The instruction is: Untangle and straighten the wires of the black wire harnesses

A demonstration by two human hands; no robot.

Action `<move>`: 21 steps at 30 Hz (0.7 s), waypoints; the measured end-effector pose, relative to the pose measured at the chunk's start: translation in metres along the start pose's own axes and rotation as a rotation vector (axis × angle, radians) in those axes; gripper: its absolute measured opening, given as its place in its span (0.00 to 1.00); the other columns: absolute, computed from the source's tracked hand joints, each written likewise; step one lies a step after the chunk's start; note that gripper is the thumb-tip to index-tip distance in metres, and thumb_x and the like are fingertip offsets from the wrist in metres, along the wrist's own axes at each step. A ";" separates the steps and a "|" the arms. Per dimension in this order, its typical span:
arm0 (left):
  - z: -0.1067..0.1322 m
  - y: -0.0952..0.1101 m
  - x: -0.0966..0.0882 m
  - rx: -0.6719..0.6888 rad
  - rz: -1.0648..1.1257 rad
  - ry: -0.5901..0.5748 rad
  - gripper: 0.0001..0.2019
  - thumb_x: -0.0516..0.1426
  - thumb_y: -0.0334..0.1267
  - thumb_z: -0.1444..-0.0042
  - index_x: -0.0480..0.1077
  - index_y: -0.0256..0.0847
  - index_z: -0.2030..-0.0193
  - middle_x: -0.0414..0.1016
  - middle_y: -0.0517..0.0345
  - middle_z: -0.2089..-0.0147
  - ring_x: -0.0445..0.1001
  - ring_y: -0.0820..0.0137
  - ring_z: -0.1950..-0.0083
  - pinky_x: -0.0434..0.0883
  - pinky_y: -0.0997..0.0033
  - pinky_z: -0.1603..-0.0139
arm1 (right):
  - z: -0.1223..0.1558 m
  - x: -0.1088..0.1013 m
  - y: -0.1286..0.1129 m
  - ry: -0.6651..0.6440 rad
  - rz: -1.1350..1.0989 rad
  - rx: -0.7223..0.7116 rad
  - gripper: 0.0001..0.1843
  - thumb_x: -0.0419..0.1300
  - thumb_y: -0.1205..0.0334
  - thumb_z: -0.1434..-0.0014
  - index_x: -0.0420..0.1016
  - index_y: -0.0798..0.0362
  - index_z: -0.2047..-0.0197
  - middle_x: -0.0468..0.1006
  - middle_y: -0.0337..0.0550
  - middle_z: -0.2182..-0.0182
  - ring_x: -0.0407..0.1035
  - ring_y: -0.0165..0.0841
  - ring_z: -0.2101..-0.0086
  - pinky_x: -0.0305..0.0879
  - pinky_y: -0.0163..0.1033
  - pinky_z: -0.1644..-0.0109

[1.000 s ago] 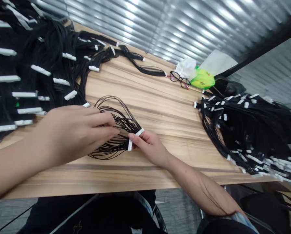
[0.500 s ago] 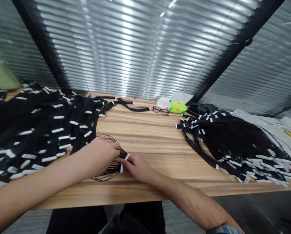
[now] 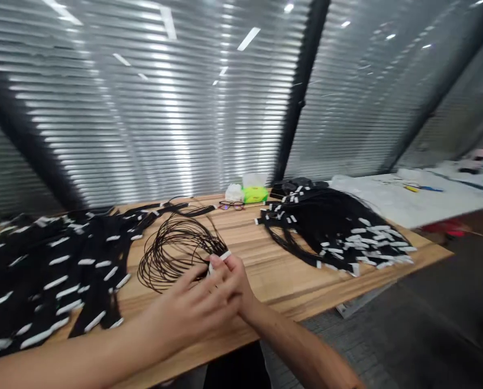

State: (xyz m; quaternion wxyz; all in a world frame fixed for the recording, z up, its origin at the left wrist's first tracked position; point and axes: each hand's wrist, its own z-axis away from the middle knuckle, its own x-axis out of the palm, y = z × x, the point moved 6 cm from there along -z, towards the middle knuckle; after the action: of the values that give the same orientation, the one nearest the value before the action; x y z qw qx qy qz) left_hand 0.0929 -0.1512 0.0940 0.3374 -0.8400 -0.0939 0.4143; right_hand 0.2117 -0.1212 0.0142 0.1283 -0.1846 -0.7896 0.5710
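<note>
A bundle of thin black wires (image 3: pixel 176 251) fans out in wide loops, with a white end piece (image 3: pixel 225 255) where the strands come together. My right hand (image 3: pixel 235 281) is closed around that white end. Close against it, my left hand (image 3: pixel 201 300) has its fingers bent over the same end and partly overlaps the right fingers. Exactly what the left fingertips pinch is hidden. The loops spread to the left of my hands, above the wooden table (image 3: pixel 282 286).
A large heap of black wire bundles with white ends (image 3: pixel 63 270) covers the table's left side. Another black heap (image 3: pixel 330 221) lies to the right. Glasses (image 3: pixel 231 205) and a green tissue pack (image 3: pixel 255 194) stand at the back. Beyond is a white table (image 3: pixel 399 208).
My view has swung to the right. My hands have come together at the white end of the bundle, and the wires now spread into wide loops.
</note>
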 end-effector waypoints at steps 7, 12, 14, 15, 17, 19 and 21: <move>-0.052 -0.060 0.065 0.072 0.131 0.310 0.21 0.54 0.25 0.34 0.72 0.55 0.41 0.84 0.61 0.52 0.81 0.70 0.57 0.72 0.65 0.50 | 0.026 -0.136 -0.026 0.326 -0.056 -0.063 0.32 0.57 0.31 0.39 0.80 0.53 0.72 0.84 0.48 0.72 0.75 0.37 0.69 0.74 0.43 0.57; -0.132 -0.093 0.114 0.082 0.176 0.458 0.22 0.64 0.31 0.36 0.73 0.65 0.42 0.82 0.66 0.44 0.77 0.65 0.38 0.65 0.53 0.29 | 0.053 -0.284 -0.055 0.671 0.332 -0.124 0.27 0.61 0.35 0.40 0.78 0.52 0.73 0.86 0.51 0.66 0.77 0.42 0.62 0.70 0.47 0.52; -0.173 -0.119 0.137 0.011 0.193 0.481 0.13 0.67 0.37 0.38 0.77 0.65 0.52 0.81 0.67 0.43 0.73 0.62 0.34 0.62 0.48 0.26 | 0.064 -0.346 -0.068 0.822 0.356 -0.159 0.29 0.58 0.34 0.39 0.72 0.50 0.77 0.85 0.50 0.67 0.77 0.42 0.59 0.70 0.48 0.48; -0.194 -0.133 0.150 -0.047 0.207 0.478 0.06 0.66 0.39 0.37 0.78 0.59 0.57 0.80 0.64 0.43 0.72 0.60 0.32 0.60 0.45 0.25 | 0.069 -0.375 -0.074 0.887 0.367 -0.169 0.29 0.57 0.34 0.39 0.70 0.50 0.77 0.83 0.49 0.69 0.77 0.41 0.59 0.70 0.48 0.48; -0.237 -0.159 0.179 -0.162 0.240 0.418 0.03 0.63 0.41 0.34 0.78 0.50 0.56 0.77 0.56 0.39 0.69 0.56 0.31 0.61 0.39 0.25 | 0.076 -0.423 -0.083 1.001 0.400 -0.174 0.28 0.56 0.35 0.37 0.71 0.51 0.74 0.82 0.48 0.69 0.75 0.39 0.62 0.71 0.47 0.50; -0.278 -0.174 0.209 -0.256 0.281 0.331 0.14 0.61 0.45 0.32 0.74 0.39 0.45 0.72 0.48 0.36 0.70 0.56 0.33 0.68 0.41 0.29 | 0.079 -0.456 -0.083 1.071 0.456 -0.150 0.25 0.57 0.40 0.33 0.74 0.54 0.67 0.81 0.46 0.67 0.74 0.36 0.62 0.72 0.46 0.51; -0.314 -0.175 0.240 -0.308 0.331 0.217 0.19 0.61 0.47 0.32 0.71 0.38 0.40 0.71 0.46 0.36 0.72 0.56 0.36 0.74 0.45 0.34 | 0.077 -0.474 -0.073 1.082 0.523 -0.081 0.19 0.59 0.46 0.31 0.77 0.56 0.56 0.81 0.46 0.60 0.76 0.36 0.59 0.75 0.47 0.51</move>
State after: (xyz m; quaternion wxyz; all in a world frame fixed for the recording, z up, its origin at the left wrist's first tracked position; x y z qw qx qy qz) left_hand 0.5063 -0.0677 0.1900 0.1412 -0.9249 0.0197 0.3524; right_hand 0.5956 -0.4156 0.0629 0.3603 -0.6417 -0.5616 0.3781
